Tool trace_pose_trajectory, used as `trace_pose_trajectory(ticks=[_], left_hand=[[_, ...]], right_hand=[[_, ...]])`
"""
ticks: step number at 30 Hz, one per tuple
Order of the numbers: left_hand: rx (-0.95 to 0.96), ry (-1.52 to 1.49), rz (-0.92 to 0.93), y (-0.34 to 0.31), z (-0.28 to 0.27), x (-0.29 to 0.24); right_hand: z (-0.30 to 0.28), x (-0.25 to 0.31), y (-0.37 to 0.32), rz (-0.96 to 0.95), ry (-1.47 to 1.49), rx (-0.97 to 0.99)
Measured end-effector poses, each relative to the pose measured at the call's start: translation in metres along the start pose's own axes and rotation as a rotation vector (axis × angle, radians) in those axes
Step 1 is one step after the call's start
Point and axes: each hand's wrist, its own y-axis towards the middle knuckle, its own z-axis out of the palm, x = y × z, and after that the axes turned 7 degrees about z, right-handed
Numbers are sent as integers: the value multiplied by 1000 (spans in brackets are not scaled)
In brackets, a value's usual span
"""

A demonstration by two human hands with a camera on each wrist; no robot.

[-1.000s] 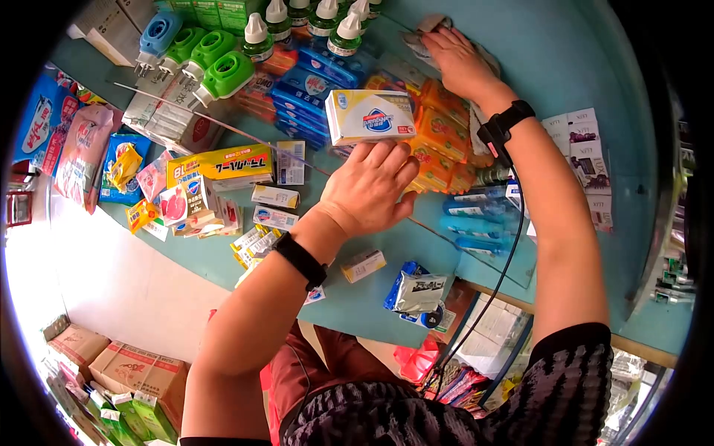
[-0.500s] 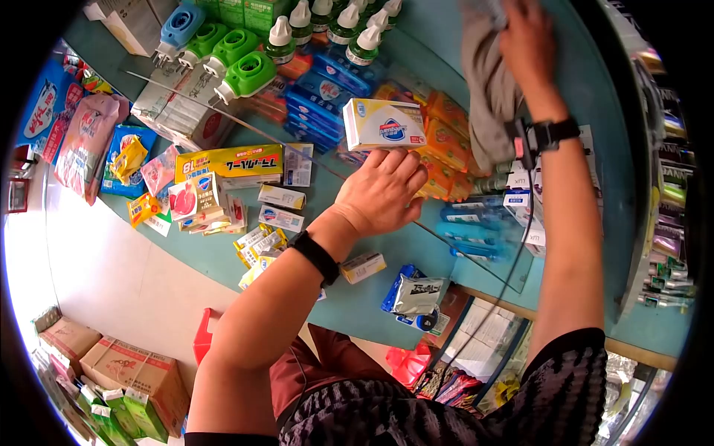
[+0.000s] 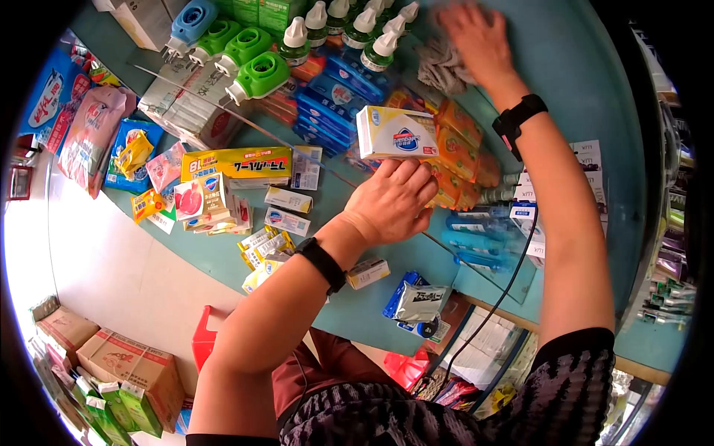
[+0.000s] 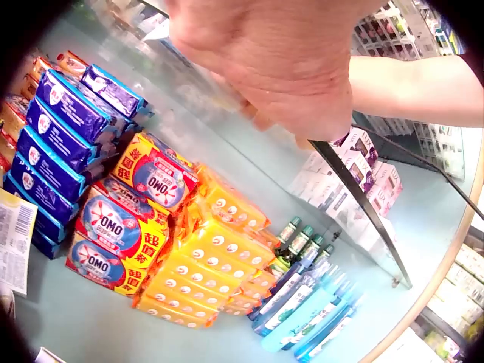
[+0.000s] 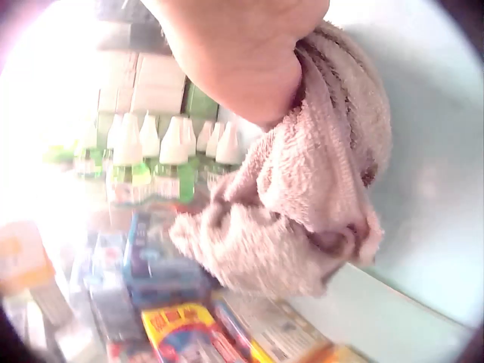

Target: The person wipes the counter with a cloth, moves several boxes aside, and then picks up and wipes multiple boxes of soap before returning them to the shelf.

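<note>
My right hand (image 3: 480,48) lies on a bunched grey cloth (image 3: 442,67) on the glass shelf, its fingers spread and blurred. In the right wrist view, the terry cloth (image 5: 302,174) bulges out from under the palm. My left hand (image 3: 393,201) rests at the front edge of the glass, its fingertips right at a white-and-yellow Safeguard soap box (image 3: 399,134). In the left wrist view, the dark glass edge (image 4: 363,204) runs out from beneath that hand. I cannot tell whether the left fingers grip the box or the edge.
White-capped bottles (image 3: 383,52) and green plug-in heaters (image 3: 260,74) stand beside the cloth. Below the glass lie orange packs (image 4: 212,253) and blue bottles (image 4: 302,314). A long yellow box (image 3: 238,165) and small soap boxes lie on the counter. A black cable (image 3: 494,297) hangs from the right wrist.
My right hand swept the cloth rightward, then came back left toward the bottles, where the cloth is now bunched up. My left hand has stayed by the soap box while the head view shifted.
</note>
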Motion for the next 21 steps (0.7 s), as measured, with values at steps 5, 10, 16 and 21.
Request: trace_pose_trajectory(ticks=[5, 10, 16, 21], left_hand=[[-6, -9, -3, -2, 1, -1], [-27, -7, 17, -1, 1, 2], [-16, -6, -3, -2, 3, 0], [-28, 7, 19, -2, 3, 3]], right_hand=[[17, 4, 2, 92, -95, -161], [25, 19, -16, -43, -34, 162], [30, 15, -28, -53, 54, 241], [12, 6, -55, 135, 207, 479]])
